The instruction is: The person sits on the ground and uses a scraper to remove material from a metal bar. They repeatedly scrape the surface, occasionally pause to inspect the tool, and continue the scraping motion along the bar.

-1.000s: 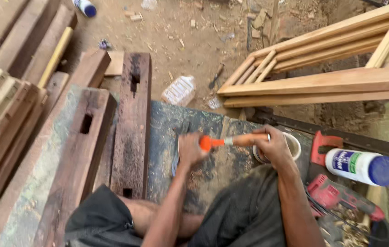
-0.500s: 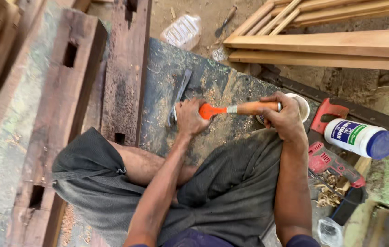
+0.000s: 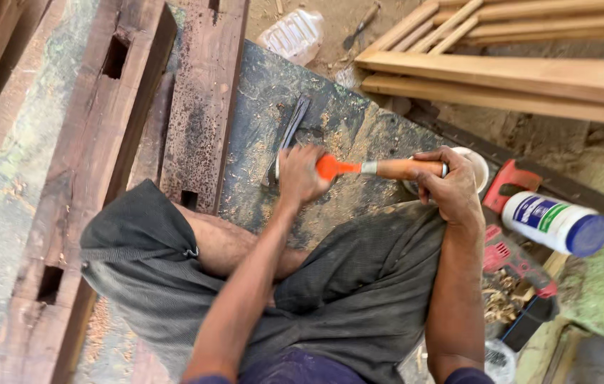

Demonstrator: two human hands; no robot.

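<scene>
My right hand (image 3: 451, 186) grips the wooden handle of a brush-like tool (image 3: 387, 168) with a metal band and an orange end. My left hand (image 3: 300, 174) is closed around that orange end. Both hands hold it level over my lap, above a dark, sawdust-strewn slab (image 3: 359, 128). A white cup (image 3: 478, 165) sits just behind my right hand, partly hidden by it. I sit cross-legged in grey shorts.
Dark mortised timbers (image 3: 202, 107) lie to the left. A pale wooden frame (image 3: 529, 75) lies at the top right. A dark metal tool (image 3: 292, 131) rests on the slab. Right of me are a white bottle with a blue cap (image 3: 556, 225) and red tools (image 3: 516, 260).
The view has tilted down toward my lap, so everything slid up the picture. Both hands keep the same hold on the tool.
</scene>
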